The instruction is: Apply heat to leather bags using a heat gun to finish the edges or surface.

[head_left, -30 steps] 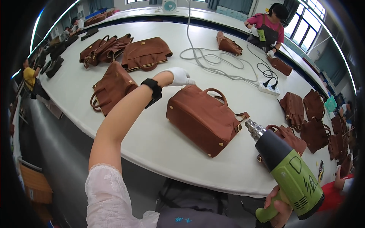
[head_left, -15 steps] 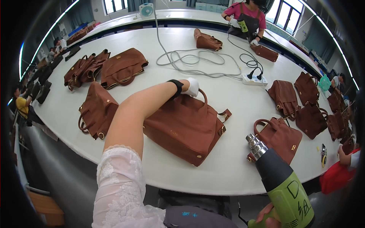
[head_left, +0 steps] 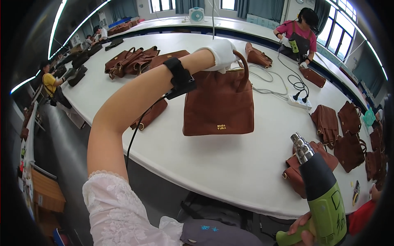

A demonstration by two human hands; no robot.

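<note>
A brown leather handbag (head_left: 218, 102) hangs upright just above the white table, its front toward me and one rounded handle standing up. My left hand (head_left: 223, 54), in a white glove, grips it at the top rim; the fingertips are hidden behind the glove and bag. On that wrist sits a black strap with a small dark device. At the lower right, my bare right hand (head_left: 303, 230) is wrapped round the handle of a green and black heat gun (head_left: 322, 186). Its metal nozzle points up and left, in front of another brown handbag (head_left: 295, 174).
More brown bags lie at the far left (head_left: 131, 61) and along the right (head_left: 349, 151). A white power strip (head_left: 299, 101) with looped cables lies beyond the held bag. Cutting pliers (head_left: 356, 192) rest near the right edge. Across the table a co-worker (head_left: 301, 35) uses a similar heat gun on a bag.
My left hand has lifted the handbag off the table and turned it upright, front toward me. The view has swung left. The heat gun remains in my right hand.
</note>
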